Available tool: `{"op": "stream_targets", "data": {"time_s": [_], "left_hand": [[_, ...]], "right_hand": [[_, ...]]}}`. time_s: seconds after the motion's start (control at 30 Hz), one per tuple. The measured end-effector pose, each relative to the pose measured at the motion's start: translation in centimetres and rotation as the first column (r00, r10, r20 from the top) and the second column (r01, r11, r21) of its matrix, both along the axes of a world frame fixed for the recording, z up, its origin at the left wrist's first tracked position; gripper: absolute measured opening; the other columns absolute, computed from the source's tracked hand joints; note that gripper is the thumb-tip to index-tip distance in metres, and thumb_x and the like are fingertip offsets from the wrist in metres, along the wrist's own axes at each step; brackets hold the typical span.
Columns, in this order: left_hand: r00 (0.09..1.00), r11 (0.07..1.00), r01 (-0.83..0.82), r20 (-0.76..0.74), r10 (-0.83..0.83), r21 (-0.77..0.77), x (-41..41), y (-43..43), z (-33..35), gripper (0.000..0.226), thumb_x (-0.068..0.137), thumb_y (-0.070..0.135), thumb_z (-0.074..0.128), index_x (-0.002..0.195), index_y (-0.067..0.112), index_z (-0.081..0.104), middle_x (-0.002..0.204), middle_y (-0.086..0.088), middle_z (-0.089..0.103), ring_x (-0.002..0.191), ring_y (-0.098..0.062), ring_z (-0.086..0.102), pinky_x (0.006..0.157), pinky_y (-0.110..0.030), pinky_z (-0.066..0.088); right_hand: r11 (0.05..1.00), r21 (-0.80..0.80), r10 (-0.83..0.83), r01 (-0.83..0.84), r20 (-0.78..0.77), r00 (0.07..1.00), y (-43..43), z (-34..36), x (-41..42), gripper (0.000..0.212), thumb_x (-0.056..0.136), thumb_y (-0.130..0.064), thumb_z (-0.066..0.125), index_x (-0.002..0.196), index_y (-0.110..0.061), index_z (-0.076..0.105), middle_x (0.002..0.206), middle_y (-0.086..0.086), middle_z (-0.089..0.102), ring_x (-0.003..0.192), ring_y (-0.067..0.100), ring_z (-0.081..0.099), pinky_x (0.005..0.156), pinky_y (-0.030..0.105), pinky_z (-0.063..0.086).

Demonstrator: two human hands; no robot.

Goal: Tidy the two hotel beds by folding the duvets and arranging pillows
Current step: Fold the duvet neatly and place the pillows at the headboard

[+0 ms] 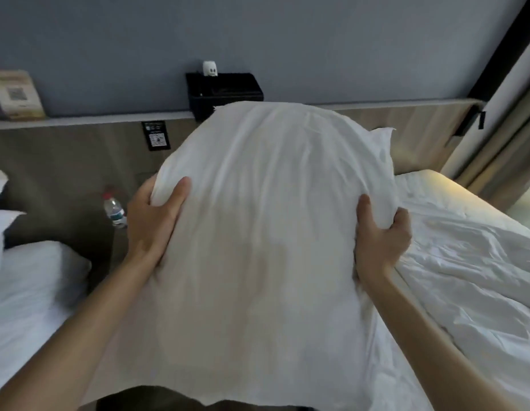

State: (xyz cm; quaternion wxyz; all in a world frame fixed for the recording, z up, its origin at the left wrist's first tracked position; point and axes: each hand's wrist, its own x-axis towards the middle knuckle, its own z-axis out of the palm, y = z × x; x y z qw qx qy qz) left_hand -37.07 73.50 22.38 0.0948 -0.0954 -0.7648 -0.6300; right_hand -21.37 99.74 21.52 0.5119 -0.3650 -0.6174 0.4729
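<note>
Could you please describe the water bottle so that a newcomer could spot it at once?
Start at the wooden headboard panel. In the dark gap below it, left of the left hand, stands the water bottle: the only clear plastic item, red-capped with a teal label.

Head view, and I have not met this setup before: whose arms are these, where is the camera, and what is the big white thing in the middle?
There is no machine here. The one picture comes from a camera worn on a person's head, looking forward and down, so the two bare arms reaching in from the bottom are the wearer's own. The left hand and the right hand each grip a side of a white pillow, held up in front of the camera. To the right lies a bed with rumpled white bedding, and part of a second bed shows at the left. Between them stands a water bottle. Behind, by the wall, are a black shelf and a card with a square code.
</note>
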Motion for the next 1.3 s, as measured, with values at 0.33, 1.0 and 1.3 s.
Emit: {"op": "stream_targets", "data": {"time_s": [0.33,1.0,1.3], "left_hand": [[0.907,0.908,-0.419,-0.052,0.417,-0.018,9.0,-26.8,4.9,0.034,0.082,0.057,0.064,0.109,0.035,0.066,0.103,0.023,0.066,0.098,0.000,0.060,0.090,-0.026,0.047],[0.171,0.172,-0.983,-0.024,0.985,0.067,40.5,-56.4,3.3,0.053,0.082,0.056,0.065,0.126,0.026,0.062,0.118,0.018,0.065,0.112,-0.004,0.058,0.101,-0.033,0.044],[0.133,0.473,-0.376,0.458,0.879,-0.797,46.0,-73.0,-4.3,0.089,0.090,0.059,0.051,0.154,0.027,0.000,0.154,-0.020,0.025,0.135,-0.039,0.036,0.108,-0.045,0.034]], "right_hand": [[0.891,-0.023,0.451,-0.452,-0.043,0.891,-23.0,2.6,-4.4,0.038,0.081,-0.050,0.068,0.084,-0.017,0.050,0.076,-0.011,0.059,0.066,-0.005,0.055,0.065,0.013,0.043],[0.171,0.001,0.981,-0.985,0.090,0.171,-63.1,3.8,1.7,0.052,0.084,-0.055,0.063,0.120,-0.020,0.053,0.104,-0.018,0.052,0.102,0.010,0.052,0.090,0.027,0.041],[-0.045,-0.296,0.753,-0.954,0.617,-0.227,-81.8,-6.2,1.2,0.076,0.087,-0.039,0.067,0.144,-0.012,0.026,0.141,0.019,0.041,0.129,0.036,0.036,0.103,0.045,0.034]]}}
